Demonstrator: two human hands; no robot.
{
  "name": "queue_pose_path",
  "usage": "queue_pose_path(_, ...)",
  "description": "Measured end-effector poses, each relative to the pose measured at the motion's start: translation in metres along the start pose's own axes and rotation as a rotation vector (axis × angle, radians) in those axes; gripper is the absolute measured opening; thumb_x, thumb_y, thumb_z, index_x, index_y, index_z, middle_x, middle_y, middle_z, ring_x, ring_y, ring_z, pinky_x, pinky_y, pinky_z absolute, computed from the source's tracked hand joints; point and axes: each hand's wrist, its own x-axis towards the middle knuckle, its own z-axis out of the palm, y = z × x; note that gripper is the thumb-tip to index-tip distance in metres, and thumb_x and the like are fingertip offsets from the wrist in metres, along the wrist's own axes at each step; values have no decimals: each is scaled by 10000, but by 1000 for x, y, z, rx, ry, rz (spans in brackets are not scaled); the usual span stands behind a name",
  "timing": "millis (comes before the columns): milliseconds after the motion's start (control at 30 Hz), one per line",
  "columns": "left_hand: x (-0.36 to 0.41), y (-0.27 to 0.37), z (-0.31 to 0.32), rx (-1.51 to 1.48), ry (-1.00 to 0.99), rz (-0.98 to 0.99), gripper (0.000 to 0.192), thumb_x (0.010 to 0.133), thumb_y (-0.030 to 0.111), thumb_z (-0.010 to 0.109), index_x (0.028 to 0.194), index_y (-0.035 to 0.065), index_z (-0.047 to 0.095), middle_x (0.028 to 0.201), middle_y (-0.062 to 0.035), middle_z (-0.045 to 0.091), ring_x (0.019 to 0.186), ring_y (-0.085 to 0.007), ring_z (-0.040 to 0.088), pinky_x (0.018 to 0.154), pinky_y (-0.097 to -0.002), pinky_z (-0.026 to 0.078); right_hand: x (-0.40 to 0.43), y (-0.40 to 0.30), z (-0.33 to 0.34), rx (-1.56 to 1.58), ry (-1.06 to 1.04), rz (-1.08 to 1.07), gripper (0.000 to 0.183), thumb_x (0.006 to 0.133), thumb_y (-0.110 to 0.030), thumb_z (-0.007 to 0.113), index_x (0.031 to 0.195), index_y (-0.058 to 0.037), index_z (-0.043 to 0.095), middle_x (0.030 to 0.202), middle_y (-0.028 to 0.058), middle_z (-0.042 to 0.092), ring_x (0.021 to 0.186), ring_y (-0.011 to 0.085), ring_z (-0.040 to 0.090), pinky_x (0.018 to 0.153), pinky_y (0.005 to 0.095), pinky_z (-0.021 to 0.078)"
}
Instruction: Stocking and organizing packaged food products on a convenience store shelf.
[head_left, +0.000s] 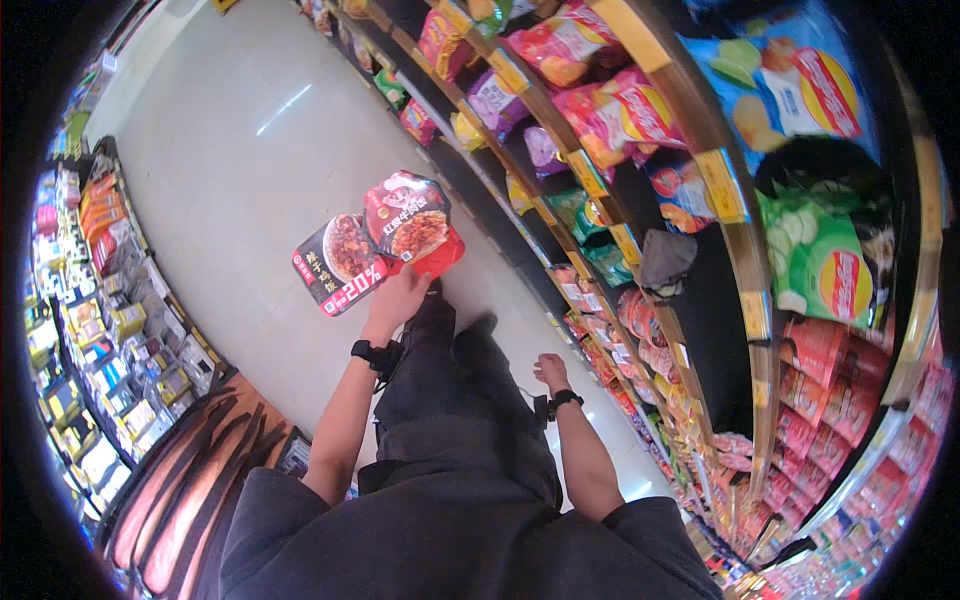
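Note:
My left hand (401, 296) is closed around the near edges of packaged instant rice meals, held out over the floor. One package (341, 262) is black and red with a picture of a meat dish. Beside it, up and to the right, a rounded package (407, 217) shows a similar dish and overlaps a plain red part below it. Away from the shelves' goods, my right hand (551, 370) hangs at my right side with its fingers curled and nothing seen in it. Both wrists wear black bands.
Shelves with yellow price tags (721, 185) run along the right, holding potato chip bags (817, 255) and red packs (832, 375). A grey cloth (666, 259) lies at a shelf edge. Another stocked shelf (112, 322) stands at the left. Pale floor (225, 150) lies between.

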Motion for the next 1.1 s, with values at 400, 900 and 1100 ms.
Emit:
queue_pose_path(400, -63, 53, 32, 64, -102, 212, 436, 958, 436, 508, 989, 7, 578, 894, -233, 677, 891, -423, 653, 758, -507, 491, -8, 41, 42, 3, -23, -365, 270, 942, -207, 564, 1133, -21, 607, 963, 121, 690, 819, 186, 684, 670, 303, 559)
queue_pose_path(900, -204, 74, 123, 103, -244, 438, 457, 983, 398, 526, 1083, -40, 605, 977, -242, 698, 983, -358, 684, 844, -411, 506, -29, 337, -79, 916, 121, 7, 368, 919, -247, 594, 1225, -58, 518, 979, 148, 691, 734, 230, 665, 664, 347, 571)
queue_pose_path(1100, -234, 96, 161, 246, -300, 569, 457, 981, 420, 526, 1114, -10, 610, 957, -198, 709, 938, -349, 691, 821, -414, 509, -81, 496, -92, 1223, 312, 228, 316, 949, -182, 519, 1218, -20, 486, 1049, 207, 669, 759, 286, 673, 599, 369, 549)
